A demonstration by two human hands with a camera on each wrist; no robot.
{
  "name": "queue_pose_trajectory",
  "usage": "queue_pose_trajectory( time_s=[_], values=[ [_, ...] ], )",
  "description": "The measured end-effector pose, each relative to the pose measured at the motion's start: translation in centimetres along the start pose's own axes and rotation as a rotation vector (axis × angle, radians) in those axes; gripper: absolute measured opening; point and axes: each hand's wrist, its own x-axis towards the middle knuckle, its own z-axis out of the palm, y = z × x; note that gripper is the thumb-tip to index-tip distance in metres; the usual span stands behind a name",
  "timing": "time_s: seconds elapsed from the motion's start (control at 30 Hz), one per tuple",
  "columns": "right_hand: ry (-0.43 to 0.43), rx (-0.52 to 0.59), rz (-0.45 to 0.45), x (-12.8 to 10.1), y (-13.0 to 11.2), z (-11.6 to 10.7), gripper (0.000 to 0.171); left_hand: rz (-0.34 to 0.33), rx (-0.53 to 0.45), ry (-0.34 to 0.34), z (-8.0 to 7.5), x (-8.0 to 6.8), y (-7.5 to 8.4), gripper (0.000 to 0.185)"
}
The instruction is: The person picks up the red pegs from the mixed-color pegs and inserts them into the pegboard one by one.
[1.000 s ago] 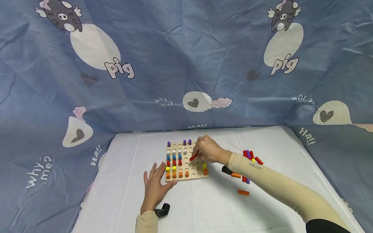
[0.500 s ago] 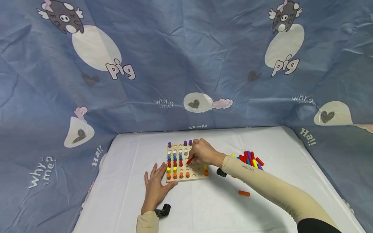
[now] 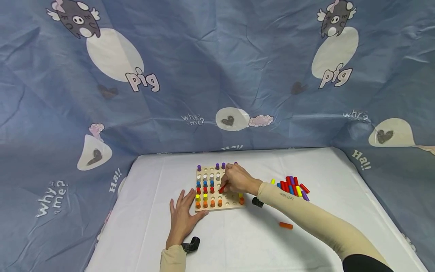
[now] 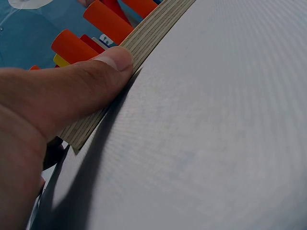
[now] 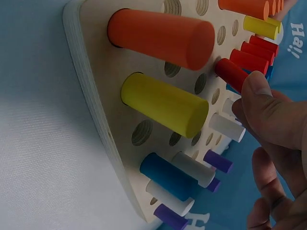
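Note:
A wooden peg board [image 3: 234, 206] lies on the white table and holds rows of purple, white, blue, red, yellow and orange pegs. My right hand [image 3: 227, 184] pinches a red peg [image 3: 222, 188] whose lower end is at the board, just right of the red row. In the right wrist view the red peg [image 5: 230, 72] sits tilted under my thumb [image 5: 268, 112], beyond an orange peg [image 5: 163, 36] and a yellow peg [image 5: 163, 103]. My left hand [image 3: 183, 211] lies flat on the table. Its thumb [image 4: 76, 91] presses against the board's edge [image 4: 144, 43].
A heap of loose pegs [image 3: 292, 187] in several colours lies right of the board, behind my right forearm. One orange peg [image 3: 286, 225] lies alone nearer me. Blue printed cloth [image 3: 217, 75] walls the table at the back and sides.
My right hand has moved left and down with the red peg, bringing it to the board beside the red row. The left hand has stayed put.

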Motion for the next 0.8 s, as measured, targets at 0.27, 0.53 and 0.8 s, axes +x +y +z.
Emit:
queue_pose_trajectory(
  time_s=[0.27,0.53,0.8],
  values=[
    [-0.031,0.02,0.035,0.7,-0.1,0.5,0.01,-0.001,-0.007,0.001,0.0,0.0,-0.1,0.089],
    [-0.076,-0.039,0.034,1.3,-0.5,0.4,0.011,0.004,-0.012,0.007,0.1,0.1,-0.2,0.09],
    [-0.136,-0.037,0.041,2.0,-0.9,-0.3,0.013,-0.028,-0.024,-0.029,0.1,0.2,-0.1,0.091]
  ],
)
